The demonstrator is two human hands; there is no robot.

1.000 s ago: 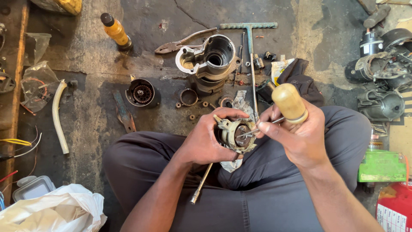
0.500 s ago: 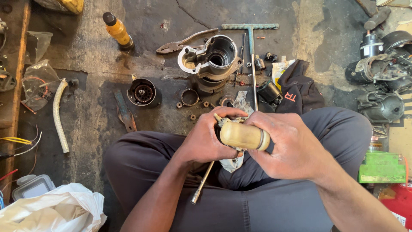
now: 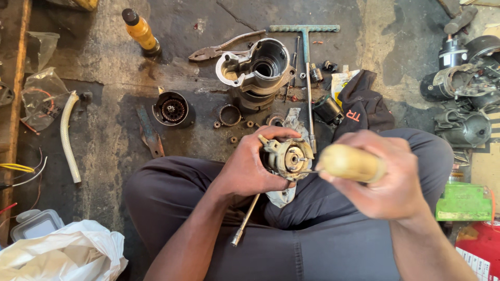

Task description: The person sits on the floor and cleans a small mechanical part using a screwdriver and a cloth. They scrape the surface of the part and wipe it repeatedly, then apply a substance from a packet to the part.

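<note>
While I look down at the lap in the middle of the frame, my left hand (image 3: 247, 169) is wrapped tight around a small round motor end cap (image 3: 288, 157), fingers curled behind it, open face turned up toward the camera. My right hand (image 3: 388, 184) is closed in a fist around the pale wooden handle of a screwdriver (image 3: 351, 163), lying roughly level; its thin tip meets the right edge of the end cap, exact contact point too small to tell. Both sit just above my crossed legs in dark trousers (image 3: 333, 244). A thin metal rod (image 3: 246, 219) slants down from under the left hand, across the trousers. Upper centre of the frame: a grey cast motor housing (image 3: 258, 67) stands on the stained concrete floor (image 3: 104, 104), a pair of pliers (image 3: 224, 47) just left of it, a T-handle wrench (image 3: 306, 62) just right, its shaft running down toward the end cap. Left of the housing a dark cup-shaped gear part (image 3: 173, 110), with a toothed ring (image 3: 229, 115) and small gears between them. Upper left, an orange bottle with dark cap (image 3: 139, 31). Left edge, a whitish hose piece (image 3: 67, 138). Lower left, a white plastic bag (image 3: 57, 255). Dark cloth (image 3: 364, 106) right of the wrench; more starter motors (image 3: 461, 93) at the upper right; green box (image 3: 463, 203) at the right edge.
</note>
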